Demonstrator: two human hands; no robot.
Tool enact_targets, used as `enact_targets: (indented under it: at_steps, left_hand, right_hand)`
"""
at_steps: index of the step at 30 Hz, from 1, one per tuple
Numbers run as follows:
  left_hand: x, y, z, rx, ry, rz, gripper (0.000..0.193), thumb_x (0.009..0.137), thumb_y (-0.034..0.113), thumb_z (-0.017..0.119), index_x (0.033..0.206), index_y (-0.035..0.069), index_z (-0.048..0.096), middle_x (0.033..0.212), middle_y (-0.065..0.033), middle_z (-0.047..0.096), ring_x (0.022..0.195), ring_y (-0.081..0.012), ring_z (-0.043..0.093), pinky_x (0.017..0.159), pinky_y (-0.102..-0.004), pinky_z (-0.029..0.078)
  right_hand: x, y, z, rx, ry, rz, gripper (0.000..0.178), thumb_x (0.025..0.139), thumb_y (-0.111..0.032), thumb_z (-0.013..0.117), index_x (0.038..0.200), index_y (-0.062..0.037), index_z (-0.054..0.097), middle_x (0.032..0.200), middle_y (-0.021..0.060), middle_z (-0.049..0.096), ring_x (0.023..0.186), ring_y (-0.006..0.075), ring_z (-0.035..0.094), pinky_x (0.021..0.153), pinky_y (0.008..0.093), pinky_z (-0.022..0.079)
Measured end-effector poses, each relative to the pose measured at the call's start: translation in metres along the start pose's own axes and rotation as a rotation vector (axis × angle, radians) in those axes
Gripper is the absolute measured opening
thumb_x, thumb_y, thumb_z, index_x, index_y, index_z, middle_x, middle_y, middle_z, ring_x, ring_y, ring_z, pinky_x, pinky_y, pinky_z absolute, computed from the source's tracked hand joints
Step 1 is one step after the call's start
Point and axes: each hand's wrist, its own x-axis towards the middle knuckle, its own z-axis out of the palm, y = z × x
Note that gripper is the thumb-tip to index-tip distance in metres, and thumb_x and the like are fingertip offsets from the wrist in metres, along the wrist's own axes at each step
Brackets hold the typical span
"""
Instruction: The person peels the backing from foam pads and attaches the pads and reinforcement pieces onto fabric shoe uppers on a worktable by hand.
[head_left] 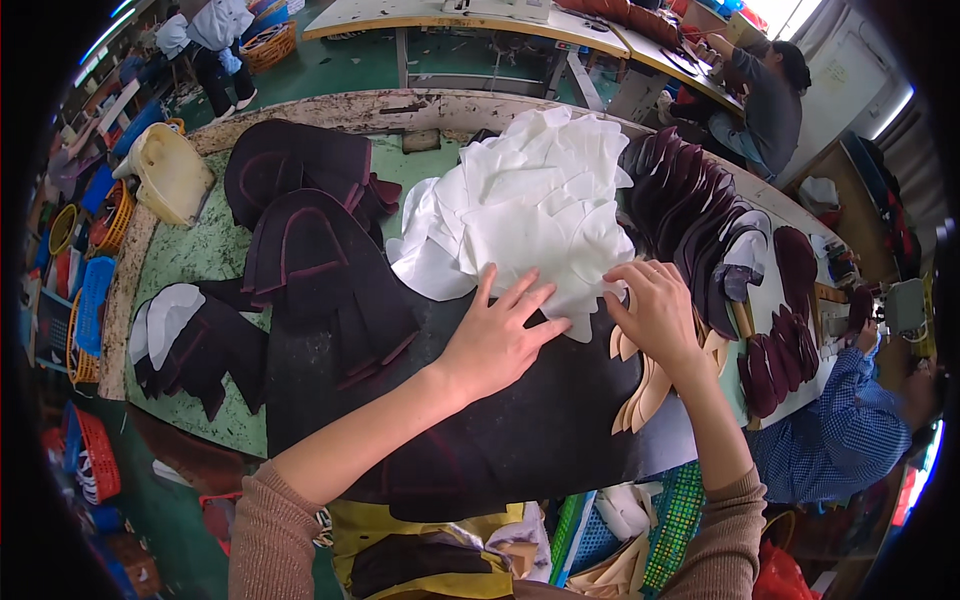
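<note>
A loose heap of thin white cut pieces lies at the far middle of the work table, spilling toward me. My left hand rests with spread fingers over the near edge of the heap, its fingertips on a white piece. At the heap's right edge, my right hand has its thumb and fingers closed on the rim of a white piece. Under my right wrist are tan curved pieces, partly hidden. Dark shoe-upper pieces with reddish stitched lines are stacked left of the heap.
A row of dark maroon pieces stands along the table's right side. At the left lies a dark stack with white-grey tips, and a cream plastic container is behind it. A person in blue checks sits at the right; another works farther back.
</note>
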Motion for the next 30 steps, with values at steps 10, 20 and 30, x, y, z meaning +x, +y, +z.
enact_targets:
  at_steps: [10, 20, 30]
  left_hand:
    - [-0.006, -0.001, 0.003, -0.015, 0.016, 0.011, 0.045, 0.086, 0.016, 0.07, 0.129, 0.023, 0.064, 0.146, -0.0096, 0.047, 0.144, -0.03, 0.036, 0.116, -0.0643, 0.022]
    - [-0.012, 0.0, 0.002, 0.001, 0.029, 0.023, 0.045, 0.087, 0.016, 0.068, 0.131, 0.025, 0.062, 0.148, -0.0095, 0.045, 0.145, -0.0311, 0.034, 0.117, -0.0634, 0.022]
    - [-0.022, -0.001, 0.001, 0.025, 0.012, 0.028, 0.049, 0.087, 0.018, 0.069, 0.135, 0.027, 0.059, 0.151, -0.0091, 0.043, 0.147, -0.0302, 0.033, 0.118, -0.0625, 0.02]
  right_hand:
    - [0.008, -0.001, 0.006, -0.045, -0.089, 0.011, 0.008, 0.077, -0.017, 0.072, 0.072, -0.0105, 0.072, 0.075, 0.0038, 0.071, 0.078, 0.0216, 0.067, 0.077, 0.0357, 0.047]
    - [0.023, 0.007, 0.018, 0.148, -0.119, 0.273, 0.011, 0.075, -0.015, 0.067, 0.076, -0.0042, 0.064, 0.072, 0.012, 0.067, 0.068, 0.028, 0.068, 0.068, 0.0408, 0.052]
    - [0.018, -0.027, 0.005, -0.034, -0.312, 0.073, 0.018, 0.082, -0.024, 0.074, 0.091, -0.0083, 0.075, 0.09, 0.0085, 0.073, 0.085, 0.0229, 0.071, 0.079, 0.0344, 0.053]
